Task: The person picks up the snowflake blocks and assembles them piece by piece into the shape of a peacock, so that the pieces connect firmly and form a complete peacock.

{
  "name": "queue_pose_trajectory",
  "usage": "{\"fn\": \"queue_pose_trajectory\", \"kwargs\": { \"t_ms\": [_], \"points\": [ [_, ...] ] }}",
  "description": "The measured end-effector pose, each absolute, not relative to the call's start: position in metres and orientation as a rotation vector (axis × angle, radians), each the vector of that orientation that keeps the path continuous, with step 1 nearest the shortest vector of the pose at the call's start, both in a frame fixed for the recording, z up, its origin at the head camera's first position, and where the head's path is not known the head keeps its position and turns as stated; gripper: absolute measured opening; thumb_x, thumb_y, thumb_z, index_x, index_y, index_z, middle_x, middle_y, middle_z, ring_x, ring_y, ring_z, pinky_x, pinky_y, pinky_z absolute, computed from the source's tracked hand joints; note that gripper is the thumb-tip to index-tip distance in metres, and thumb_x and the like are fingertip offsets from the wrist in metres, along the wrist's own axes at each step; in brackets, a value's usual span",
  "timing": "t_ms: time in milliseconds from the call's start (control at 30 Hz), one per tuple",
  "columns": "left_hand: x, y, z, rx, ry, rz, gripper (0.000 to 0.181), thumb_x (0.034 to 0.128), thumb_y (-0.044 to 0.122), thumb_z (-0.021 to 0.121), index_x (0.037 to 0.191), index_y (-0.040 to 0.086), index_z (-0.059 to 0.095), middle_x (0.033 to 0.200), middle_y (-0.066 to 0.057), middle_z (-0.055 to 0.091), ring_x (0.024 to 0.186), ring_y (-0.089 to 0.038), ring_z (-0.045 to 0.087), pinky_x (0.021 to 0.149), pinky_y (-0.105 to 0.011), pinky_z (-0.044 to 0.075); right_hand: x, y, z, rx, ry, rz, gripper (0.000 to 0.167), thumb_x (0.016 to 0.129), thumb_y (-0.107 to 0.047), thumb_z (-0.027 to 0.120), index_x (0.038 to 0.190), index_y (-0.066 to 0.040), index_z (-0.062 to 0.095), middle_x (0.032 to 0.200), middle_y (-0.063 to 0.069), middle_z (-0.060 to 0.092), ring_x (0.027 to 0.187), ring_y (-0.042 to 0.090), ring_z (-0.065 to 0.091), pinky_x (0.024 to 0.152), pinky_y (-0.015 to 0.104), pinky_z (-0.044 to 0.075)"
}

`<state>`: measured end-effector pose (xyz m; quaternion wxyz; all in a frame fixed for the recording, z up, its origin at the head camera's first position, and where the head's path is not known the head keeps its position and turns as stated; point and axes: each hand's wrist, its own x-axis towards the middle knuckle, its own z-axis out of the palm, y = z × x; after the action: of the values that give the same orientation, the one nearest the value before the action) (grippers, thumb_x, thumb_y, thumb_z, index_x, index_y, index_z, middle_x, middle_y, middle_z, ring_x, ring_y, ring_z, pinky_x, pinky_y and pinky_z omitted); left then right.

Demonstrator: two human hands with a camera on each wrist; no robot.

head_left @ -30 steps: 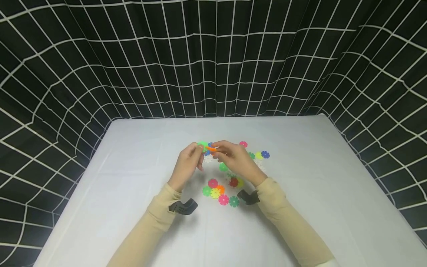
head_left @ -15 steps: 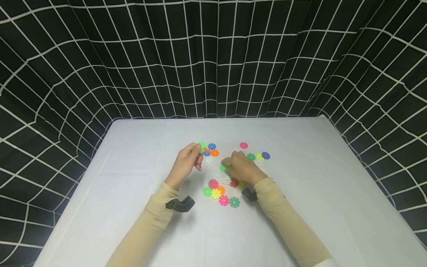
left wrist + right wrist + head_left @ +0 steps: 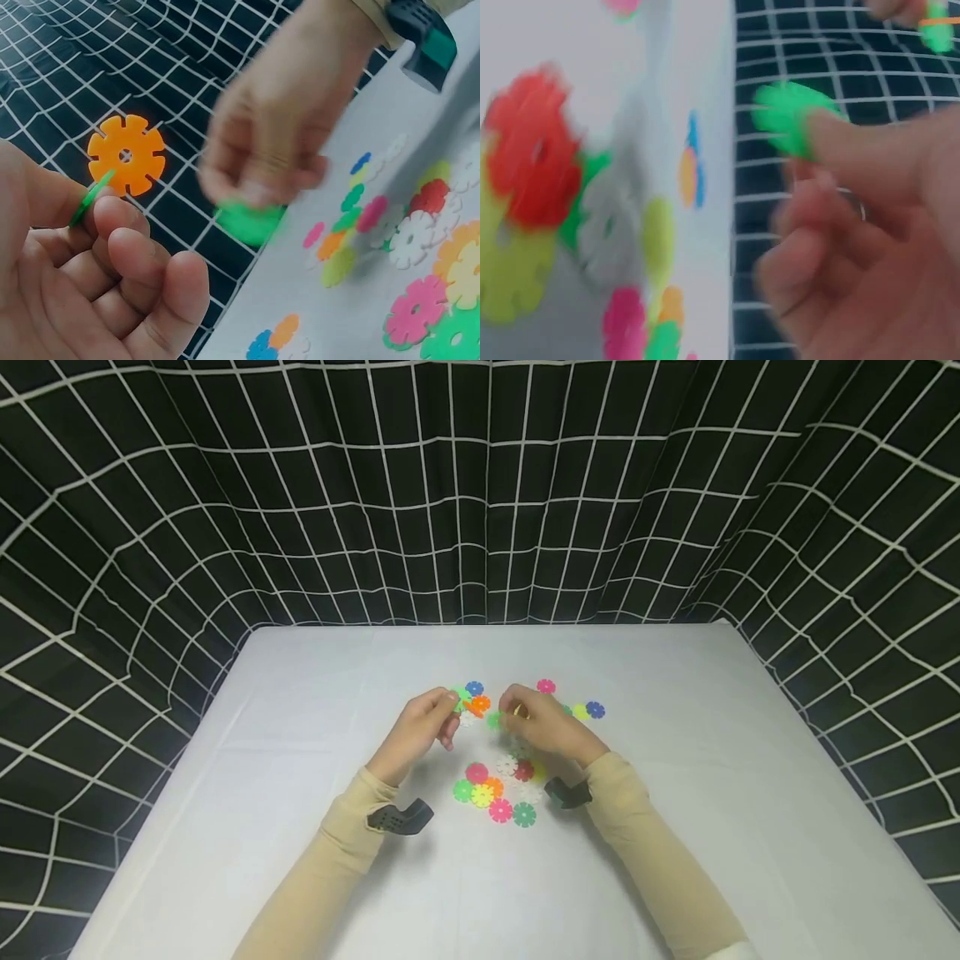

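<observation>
My left hand [image 3: 422, 731] pinches a green notched plastic disc [image 3: 91, 199] between thumb and forefinger. An orange notched disc [image 3: 146, 146] is joined to it at an angle and sticks out past the fingertips. My right hand [image 3: 549, 725] pinches another green disc [image 3: 786, 112] by its edge, blurred by motion. Both hands are raised over the table, and a gap separates the right hand's disc from the joined pair. The right hand's other fingers are loosely curled in the right wrist view.
Loose notched discs lie on the white table [image 3: 300, 735]: a red one [image 3: 536, 180], a pink one [image 3: 412, 311], white, yellow and blue ones, some overlapping. Behind the table hangs a black curtain [image 3: 472, 485] with white grid lines.
My right hand has left the joined pair, gone down to the discs on the table and come up again with a green disc, moving left. My left hand has stayed nearly still.
</observation>
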<state>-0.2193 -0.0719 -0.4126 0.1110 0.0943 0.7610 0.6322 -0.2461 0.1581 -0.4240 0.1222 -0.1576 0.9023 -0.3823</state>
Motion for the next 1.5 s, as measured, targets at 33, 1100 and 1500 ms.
{"fn": "queue_pose_trajectory", "kwargs": {
  "t_ms": [33,1100,1500],
  "points": [
    [-0.219,-0.072,-0.413,0.278,2.234,1.849,0.033,0.108,0.033,0.045,0.091,0.006,0.054,0.071,0.0,0.051,0.065,-0.016,0.054,0.067,-0.028,0.054,-0.246,0.158,-0.42,-0.46,2.627,-1.192,0.011,0.099,-0.018,0.064,0.109,-0.015,0.06,0.103,0.007,0.065,0.092,0.023,0.059,0.079,0.032,0.054],
    [-0.216,-0.071,-0.412,0.345,2.159,1.877,0.032,0.1081,0.032,0.044,0.087,0.01,0.053,0.067,0.002,0.047,0.065,-0.016,0.051,0.07,-0.029,0.053,-0.222,0.141,-0.395,-0.643,2.797,-1.525,0.011,0.094,-0.017,0.073,0.105,-0.017,0.073,0.1,-0.004,0.076,0.093,0.016,0.067,0.084,0.038,0.056],
    [-0.216,-0.069,-0.413,0.373,2.143,1.898,0.032,0.1074,0.029,0.045,0.084,0.009,0.051,0.065,0.002,0.045,0.062,-0.014,0.05,0.067,-0.027,0.052,-0.221,0.144,-0.391,-0.738,2.813,-1.482,0.014,0.093,-0.015,0.074,0.107,-0.015,0.074,0.101,-0.002,0.075,0.089,0.016,0.065,0.081,0.04,0.058]
  ]
}}
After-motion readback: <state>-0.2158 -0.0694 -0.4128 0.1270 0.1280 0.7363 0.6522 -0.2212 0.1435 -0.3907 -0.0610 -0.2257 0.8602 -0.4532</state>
